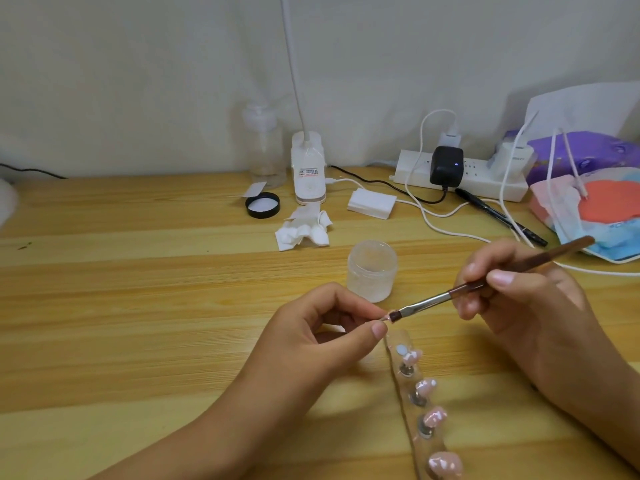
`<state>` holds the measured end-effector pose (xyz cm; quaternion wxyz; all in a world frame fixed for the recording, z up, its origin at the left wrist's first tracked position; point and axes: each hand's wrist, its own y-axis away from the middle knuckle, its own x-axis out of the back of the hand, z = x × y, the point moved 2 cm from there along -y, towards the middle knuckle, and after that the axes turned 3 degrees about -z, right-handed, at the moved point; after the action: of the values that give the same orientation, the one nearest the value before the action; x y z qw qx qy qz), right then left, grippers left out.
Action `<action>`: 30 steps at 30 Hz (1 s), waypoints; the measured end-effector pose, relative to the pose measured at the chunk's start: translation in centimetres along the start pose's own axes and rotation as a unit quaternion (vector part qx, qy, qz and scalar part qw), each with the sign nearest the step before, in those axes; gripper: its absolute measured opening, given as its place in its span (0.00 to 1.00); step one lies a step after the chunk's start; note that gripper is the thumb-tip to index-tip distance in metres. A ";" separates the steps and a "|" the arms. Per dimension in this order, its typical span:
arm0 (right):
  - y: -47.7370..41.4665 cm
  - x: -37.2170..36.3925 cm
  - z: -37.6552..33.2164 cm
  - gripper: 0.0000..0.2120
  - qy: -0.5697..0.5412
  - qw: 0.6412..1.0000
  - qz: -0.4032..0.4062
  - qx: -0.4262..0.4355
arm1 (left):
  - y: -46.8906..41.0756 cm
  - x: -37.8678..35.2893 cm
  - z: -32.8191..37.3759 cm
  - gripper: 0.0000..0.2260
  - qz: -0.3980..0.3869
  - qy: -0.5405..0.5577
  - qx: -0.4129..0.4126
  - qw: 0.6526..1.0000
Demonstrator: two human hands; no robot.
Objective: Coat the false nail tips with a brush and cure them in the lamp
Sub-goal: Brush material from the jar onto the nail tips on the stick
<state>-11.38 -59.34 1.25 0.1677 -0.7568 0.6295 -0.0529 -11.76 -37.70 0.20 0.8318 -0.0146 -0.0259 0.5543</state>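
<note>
My left hand (322,332) pinches a small nail tip (385,318) between thumb and forefinger, above the far end of a clear holder strip (403,341). My right hand (519,296) grips a brown-handled brush (485,284) like a pen, and its flat bristles touch the pinched tip. Several pink false nail tips (431,417) stand on metal pegs along the strip, which runs toward me on the wooden desk. An open frosted jar (372,270) sits just behind the hands. Only a white edge of what may be the lamp (5,202) shows at the far left.
Behind the jar lie crumpled white wipes (304,230), a black lid (262,205), a clear pump bottle (263,147), a clip-on desk light base (309,168), a white pad stack (372,203), a power strip (460,178) with cables, a black pen (502,216) and coloured packets (595,202).
</note>
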 end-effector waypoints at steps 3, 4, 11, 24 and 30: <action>0.0 0.0 0.0 0.07 0.011 1.000 0.003 0.002 | 0.0 0.0 0.0 0.02 0.002 -0.002 -0.001 1.000; 0.0 0.0 0.0 0.10 0.017 1.000 0.005 0.003 | -0.1 -0.1 0.0 0.02 0.003 -0.001 -0.001 1.000; 0.3 -0.2 -0.2 0.12 0.104 0.994 0.026 0.032 | -0.1 0.0 0.1 0.01 0.004 0.005 -0.001 1.000; -0.2 -0.2 -0.2 0.13 -0.007 0.999 0.043 -0.004 | 0.1 -0.1 -0.1 0.05 -0.011 -0.008 -0.007 1.000; 0.1 -0.4 0.0 0.12 0.019 1.000 0.004 -0.010 | 0.1 -0.2 -0.1 0.02 -0.018 -0.017 -0.003 1.000</action>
<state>-11.55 -58.98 1.29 0.1478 -0.7551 0.6358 -0.0603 -11.88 -37.85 0.06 0.8409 -0.0074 -0.0416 0.5396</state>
